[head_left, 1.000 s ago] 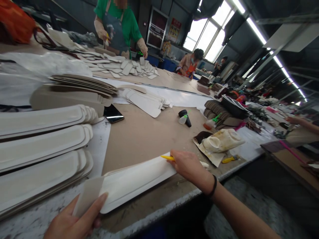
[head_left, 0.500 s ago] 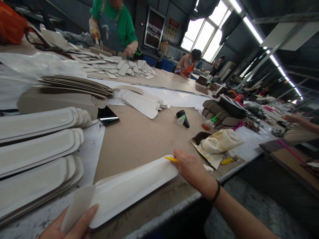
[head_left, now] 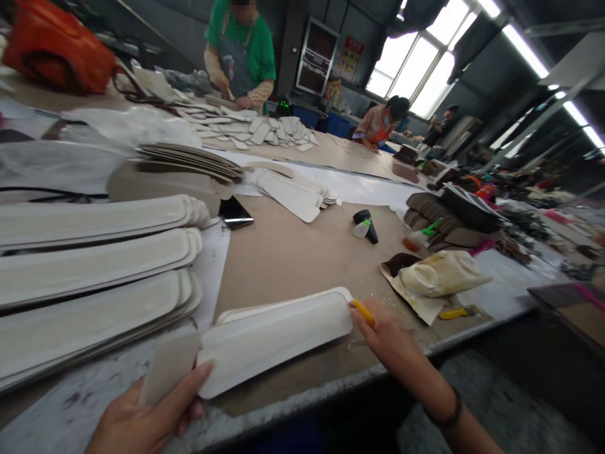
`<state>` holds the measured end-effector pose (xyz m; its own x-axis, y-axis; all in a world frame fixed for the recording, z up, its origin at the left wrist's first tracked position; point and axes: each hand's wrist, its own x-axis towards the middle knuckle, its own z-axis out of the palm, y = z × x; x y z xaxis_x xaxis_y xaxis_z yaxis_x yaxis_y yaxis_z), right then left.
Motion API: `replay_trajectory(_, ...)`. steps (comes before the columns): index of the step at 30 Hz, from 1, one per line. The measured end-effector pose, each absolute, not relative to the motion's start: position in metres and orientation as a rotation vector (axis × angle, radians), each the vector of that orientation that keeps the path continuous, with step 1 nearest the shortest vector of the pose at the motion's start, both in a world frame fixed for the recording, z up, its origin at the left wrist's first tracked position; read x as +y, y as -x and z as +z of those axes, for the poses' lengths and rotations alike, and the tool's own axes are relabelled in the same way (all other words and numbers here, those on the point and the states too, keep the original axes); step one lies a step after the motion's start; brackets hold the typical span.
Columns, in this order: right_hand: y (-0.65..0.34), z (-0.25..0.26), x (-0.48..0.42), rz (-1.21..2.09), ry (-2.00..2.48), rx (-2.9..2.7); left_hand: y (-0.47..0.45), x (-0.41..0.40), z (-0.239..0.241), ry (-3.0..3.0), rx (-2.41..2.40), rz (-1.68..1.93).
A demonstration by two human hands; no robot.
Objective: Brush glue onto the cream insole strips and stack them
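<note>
A long white panel (head_left: 278, 340) with rounded corners lies tilted near the table's front edge, over similar panels (head_left: 231, 315) whose edges peek out behind. My left hand (head_left: 151, 407) is closed at its left end, thumb on top, with a small grey-beige flat piece (head_left: 170, 369) rising between thumb and fingers. At the panel's right end, my right hand (head_left: 385, 331) grips a slim yellow tool (head_left: 363, 312); its tip is near the rounded corner, and the kind of tool is unclear.
Stacked white panels (head_left: 94, 265) fill the left side. A phone (head_left: 235, 212), a small squeeze bottle (head_left: 362, 229), a stained cream container (head_left: 439, 274) and a yellow-handled cutter (head_left: 458, 313) lie around. A co-worker in green (head_left: 241, 57) stands across the table beside scattered pieces (head_left: 259, 129).
My right hand with the yellow tool has moved from the panel's top right corner to just beyond its right end. My left hand keeps its hold. The whole view has shifted.
</note>
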<state>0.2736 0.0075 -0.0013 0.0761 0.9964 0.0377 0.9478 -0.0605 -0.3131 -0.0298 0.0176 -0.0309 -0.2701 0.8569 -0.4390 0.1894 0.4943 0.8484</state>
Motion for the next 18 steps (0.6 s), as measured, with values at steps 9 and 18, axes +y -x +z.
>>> replay_trajectory(9,-0.269,-0.007,0.003,0.803,2.159,-1.474,0.049,0.006,-0.016,-0.669,1.405,0.962)
replay_trajectory(18,-0.250,0.012,-0.008,1.256,1.770,-1.050,0.042,0.007,-0.018,-0.605,1.557,0.884)
